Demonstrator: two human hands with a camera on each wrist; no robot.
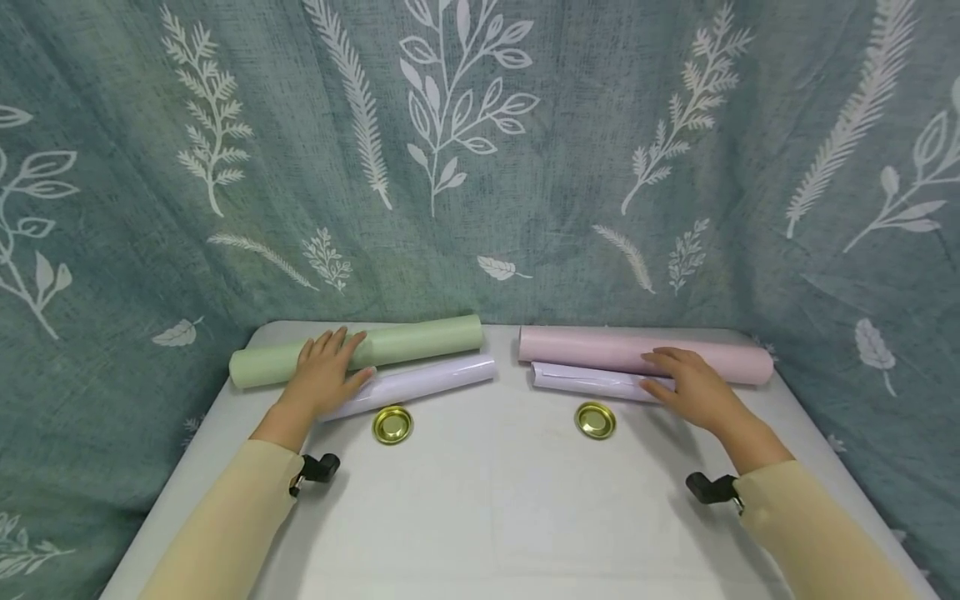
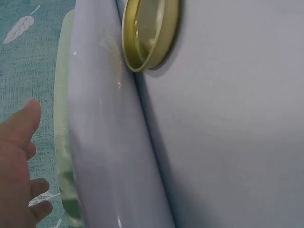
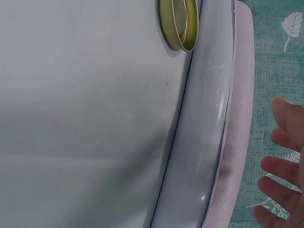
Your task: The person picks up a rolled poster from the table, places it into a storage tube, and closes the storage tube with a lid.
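Observation:
My left hand (image 1: 321, 382) is spread over a pale green roll (image 1: 423, 337), its thumb above a glossy lilac roll (image 1: 431, 381) lying in front. On the other side, my right hand (image 1: 699, 390) is over a pink roll (image 1: 581, 346), and its thumb is by a second lilac roll (image 1: 588, 382). Fingers of both hands look loosely extended; whether they touch the rolls cannot be made out. The left wrist view has the lilac roll (image 2: 107, 128) beside the green one. Part of the right lilac roll is hidden behind my hand in the head view.
Two small round gold dishes stand on the white table (image 1: 480, 500), one dish (image 1: 392, 424) before the left lilac roll, the other dish (image 1: 596, 420) before the right one. A teal leaf-patterned curtain (image 1: 570, 167) hangs behind and around the table.

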